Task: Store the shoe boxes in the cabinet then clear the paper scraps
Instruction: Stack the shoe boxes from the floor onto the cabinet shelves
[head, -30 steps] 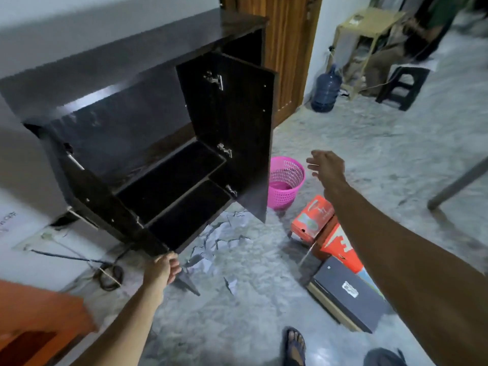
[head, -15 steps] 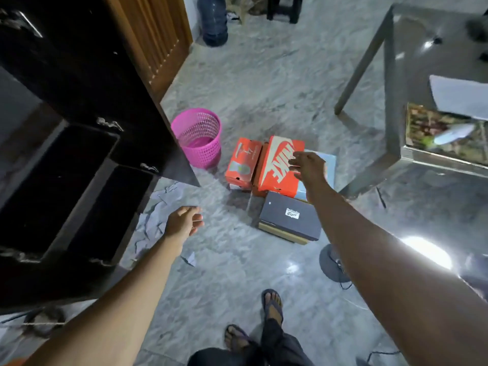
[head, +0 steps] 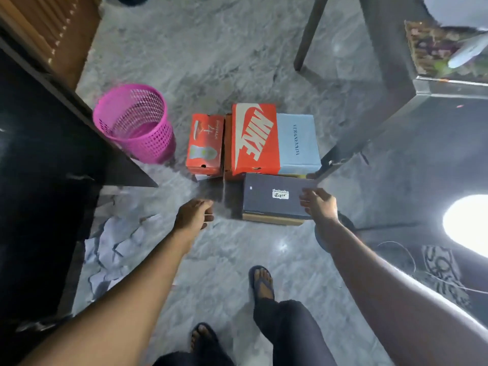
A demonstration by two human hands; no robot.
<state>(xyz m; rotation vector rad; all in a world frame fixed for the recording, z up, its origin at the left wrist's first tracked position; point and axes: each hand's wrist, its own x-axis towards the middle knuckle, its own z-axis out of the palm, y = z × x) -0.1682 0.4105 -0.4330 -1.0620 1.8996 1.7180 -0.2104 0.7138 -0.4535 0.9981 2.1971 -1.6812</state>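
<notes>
Several shoe boxes lie together on the grey floor: a small orange box, a large orange Nike box, a light blue box and, nearest me, a dark grey box with a white label. My right hand hovers at the right end of the dark grey box, fingers apart, holding nothing. My left hand hangs loosely curled left of that box, not touching it. The dark cabinet stands at the left with its door open. White paper scraps lie on the floor by its base.
A pink mesh waste basket stands left of the boxes, by the cabinet door. A glass-topped table with dark legs rises at the right, one leg touching the box pile. My sandalled feet are below. Cables lie at the lower right.
My view swung from the cabinet down to the boxes. My left hand let go of the cabinet door and came toward the boxes. My right hand drew back from the Nike box to the dark grey one.
</notes>
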